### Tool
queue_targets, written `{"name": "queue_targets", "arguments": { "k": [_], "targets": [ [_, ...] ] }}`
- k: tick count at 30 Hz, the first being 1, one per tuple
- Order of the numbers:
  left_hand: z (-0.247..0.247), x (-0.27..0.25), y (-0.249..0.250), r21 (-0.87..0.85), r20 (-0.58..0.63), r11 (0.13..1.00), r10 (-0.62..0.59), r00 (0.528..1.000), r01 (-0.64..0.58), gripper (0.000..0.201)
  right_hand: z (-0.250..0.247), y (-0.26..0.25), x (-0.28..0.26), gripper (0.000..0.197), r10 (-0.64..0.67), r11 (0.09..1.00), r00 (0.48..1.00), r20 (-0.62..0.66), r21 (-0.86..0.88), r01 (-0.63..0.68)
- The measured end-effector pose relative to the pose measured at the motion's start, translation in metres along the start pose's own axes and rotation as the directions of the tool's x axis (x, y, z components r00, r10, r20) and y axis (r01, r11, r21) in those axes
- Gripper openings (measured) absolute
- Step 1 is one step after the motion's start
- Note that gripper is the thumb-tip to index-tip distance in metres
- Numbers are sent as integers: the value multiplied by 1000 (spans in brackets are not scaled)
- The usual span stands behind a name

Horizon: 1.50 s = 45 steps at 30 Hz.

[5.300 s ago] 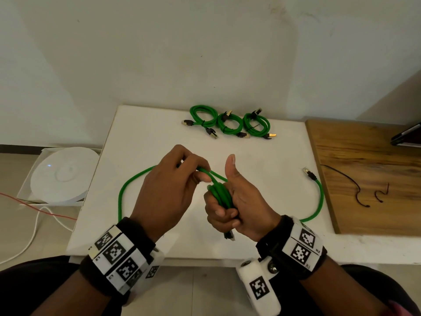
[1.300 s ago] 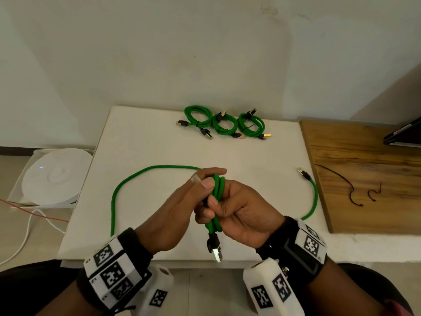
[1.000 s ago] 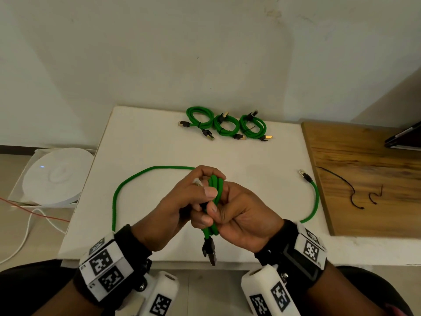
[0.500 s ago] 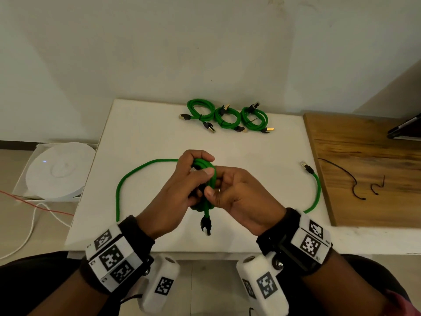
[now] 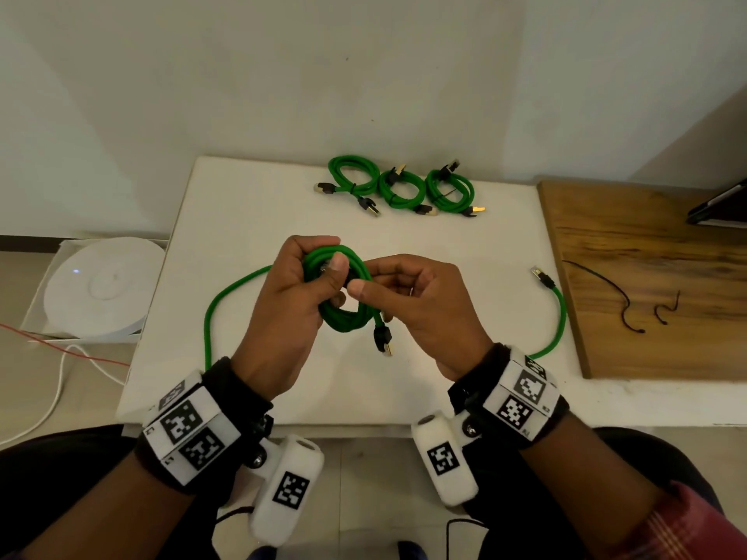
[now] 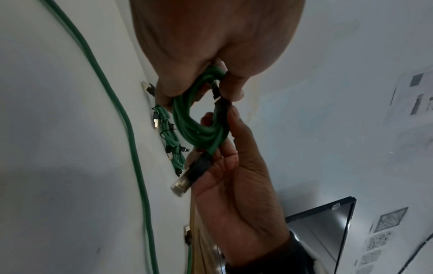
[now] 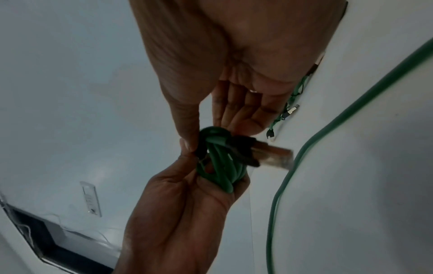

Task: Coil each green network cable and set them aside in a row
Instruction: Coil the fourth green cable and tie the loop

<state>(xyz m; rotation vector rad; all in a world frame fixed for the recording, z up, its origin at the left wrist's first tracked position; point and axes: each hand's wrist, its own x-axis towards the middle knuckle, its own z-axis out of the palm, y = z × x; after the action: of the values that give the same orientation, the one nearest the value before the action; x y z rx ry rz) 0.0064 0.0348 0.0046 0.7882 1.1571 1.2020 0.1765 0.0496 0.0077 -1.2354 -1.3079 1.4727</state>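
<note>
I hold a small green cable coil [image 5: 347, 313] above the white table [image 5: 242, 220]. My left hand [image 5: 331, 256] grips its top left, the thumb lying over one plug. My right hand [image 5: 364, 289] pinches the coil's right side between thumb and forefinger. The other black plug [image 5: 382, 339] hangs free below. In the left wrist view the coil [image 6: 201, 129] shows as a ring with the plug [image 6: 182, 183] dangling. Three tied coils [image 5: 400, 192] lie in a row at the back. A loose green cable [image 5: 210, 317] lies on the table, its plug [image 5: 541, 276] at the right.
A wooden board [image 5: 646, 244] adjoins the table on the right, with two black ties [image 5: 606, 293] on it and a dark flat device [image 5: 719, 204] at its far corner. A round white unit [image 5: 97, 289] in a box sits on the floor at left, beside red and white wires [image 5: 60, 377].
The bundle has turned from edge-on to a flat ring facing me. My right hand went from wrapping round it to pinching its side. The hanging plug swung to the right.
</note>
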Motion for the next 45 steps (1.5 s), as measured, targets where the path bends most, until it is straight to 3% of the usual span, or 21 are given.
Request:
{"name": "queue_targets", "arguments": {
  "k": [4, 6, 8, 14, 17, 21, 28, 31, 36, 39, 43, 45],
  "targets": [
    [-2, -1, -6, 216, -65, 970, 125, 990, -108, 13, 2, 6, 1, 22, -102, 974, 993, -65, -209, 86],
    [-4, -1, -9, 432, -83, 881, 252, 964, -193, 13, 2, 8, 0, 23, -158, 926, 984, -79, -357, 120],
    [-4, -2, -9, 531, -80, 818, 308, 948, -221, 16, 1, 7, 1, 21, -175, 906, 981, -89, -406, 124],
    [-6, -3, -8, 536, -14, 832, 177, 984, -142, 31, 5, 9, 3, 18, -326, 807, 940, -98, -548, 223],
    [-7, -4, -10, 610, 51, 779, 145, 988, -146, 34, 4, 10, 0, 16, -372, 774, 926, -59, -570, 274],
    [-1, -5, -10, 648, 103, 742, 136, 985, -170, 16, 10, 19, -6, 18, -462, 697, 887, -14, -625, 353],
    [6, -9, -6, 665, 186, 719, 104, 977, -203, 13, 13, 29, -9, 35, -525, 648, 851, -22, -658, 383],
    [4, -9, -8, 669, 217, 716, 67, 974, -198, 14, 11, 27, -11, 36, -518, 670, 854, -34, -637, 381],
    [0, -6, 0, 476, 124, 874, 48, 991, -102, 7, 8, 16, -8, 25, -419, 717, 907, 38, -599, 356],
    [-9, 1, -7, 553, 77, 821, 119, 990, -142, 11, 2, 16, -2, 29, -311, 731, 938, 151, -594, 338],
    [-9, 1, -7, 577, 145, 800, 97, 985, -164, 14, 3, 19, -5, 40, -279, 742, 960, 23, -629, 231],
    [-7, 1, -6, 545, 156, 826, 71, 985, -146, 13, 1, 21, -4, 29, -248, 750, 969, -15, -636, 182]
  ]
}}
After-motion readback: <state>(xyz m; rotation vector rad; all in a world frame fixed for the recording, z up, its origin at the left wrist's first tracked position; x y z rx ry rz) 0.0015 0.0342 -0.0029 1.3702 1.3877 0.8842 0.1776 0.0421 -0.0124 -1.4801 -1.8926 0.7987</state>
